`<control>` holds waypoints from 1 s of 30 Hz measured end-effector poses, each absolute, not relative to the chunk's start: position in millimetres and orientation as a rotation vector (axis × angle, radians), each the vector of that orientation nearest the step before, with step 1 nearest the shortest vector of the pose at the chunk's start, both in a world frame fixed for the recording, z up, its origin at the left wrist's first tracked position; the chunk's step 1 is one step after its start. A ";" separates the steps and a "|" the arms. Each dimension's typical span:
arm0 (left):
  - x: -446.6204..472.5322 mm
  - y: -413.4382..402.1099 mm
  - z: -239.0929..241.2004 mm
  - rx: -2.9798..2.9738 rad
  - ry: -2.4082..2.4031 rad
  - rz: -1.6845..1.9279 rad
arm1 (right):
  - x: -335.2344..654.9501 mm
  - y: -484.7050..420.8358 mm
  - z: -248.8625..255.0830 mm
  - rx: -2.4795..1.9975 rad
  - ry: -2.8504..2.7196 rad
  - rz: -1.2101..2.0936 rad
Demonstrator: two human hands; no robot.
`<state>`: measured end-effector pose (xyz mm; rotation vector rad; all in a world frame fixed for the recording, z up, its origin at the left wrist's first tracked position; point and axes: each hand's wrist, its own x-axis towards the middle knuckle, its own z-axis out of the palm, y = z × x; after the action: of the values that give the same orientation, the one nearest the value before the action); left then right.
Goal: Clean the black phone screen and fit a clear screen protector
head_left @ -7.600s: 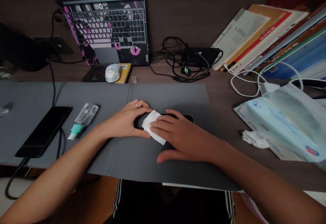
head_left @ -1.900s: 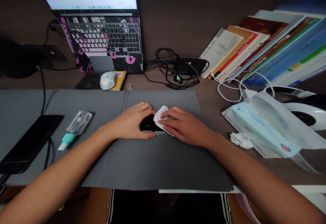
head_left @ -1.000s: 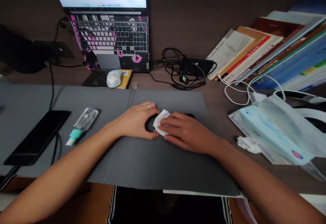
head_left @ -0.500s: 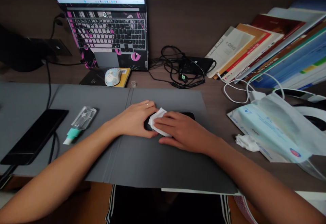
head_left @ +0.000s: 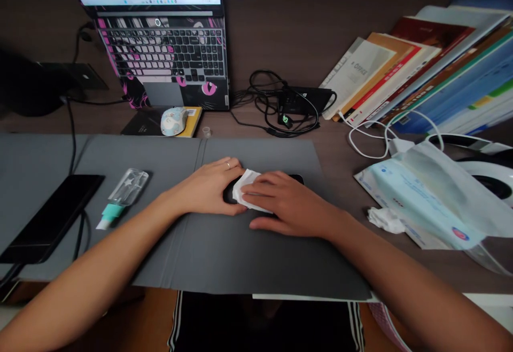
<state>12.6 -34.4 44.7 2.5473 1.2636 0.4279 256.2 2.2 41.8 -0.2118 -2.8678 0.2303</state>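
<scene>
A black phone [head_left: 295, 178] lies on the grey mat [head_left: 224, 256], mostly covered by my hands. My left hand [head_left: 206, 189] curls round its left end and holds it still. My right hand [head_left: 286, 202] presses a white wipe [head_left: 243, 187] flat onto the phone's screen, fingers together over the wipe.
A small spray bottle with a teal cap [head_left: 123, 194] and a second black phone [head_left: 46, 218] lie left on the mat. Behind are a laptop [head_left: 168, 47], mouse [head_left: 173, 120], tangled cables [head_left: 280, 103]. Right: books [head_left: 420, 69], wipes pack [head_left: 425, 200], crumpled tissue [head_left: 385, 219].
My right hand has rubbed the wipe back and forth over the phone, now sitting slightly left on the screen. My left hand stays on the phone's end.
</scene>
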 end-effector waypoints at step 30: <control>8.7 -33.8 47.5 2.492 1.229 0.404 | 268.0 9.8 40.7 -0.202 -2.813 0.204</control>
<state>8.7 -33.8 47.5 2.4922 1.2290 0.4045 268.0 9.8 40.7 -0.2016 -2.8129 0.2035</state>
